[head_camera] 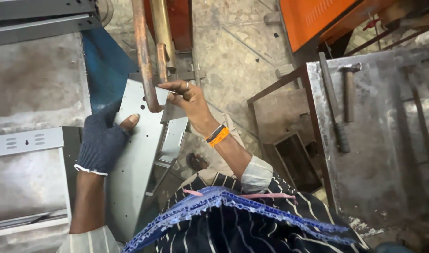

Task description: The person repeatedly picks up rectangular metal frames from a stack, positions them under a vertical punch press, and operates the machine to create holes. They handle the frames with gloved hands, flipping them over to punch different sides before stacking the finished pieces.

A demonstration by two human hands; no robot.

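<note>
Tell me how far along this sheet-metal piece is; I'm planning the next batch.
Done: the panel is already bent and punched with holes. In hand: the gloved left hand steadies it while the bare right hand holds its top edge at the rusty curved arm of the machine. Left: similar panels lie at the left; whether they are finished is unclear. The hammer lies unused on the table.

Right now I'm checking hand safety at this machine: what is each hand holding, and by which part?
Both hold the grey sheet-metal panel: gloved left hand flat on its left edge, bare right hand pinching its top corner by the rusty electrode arm.
</note>
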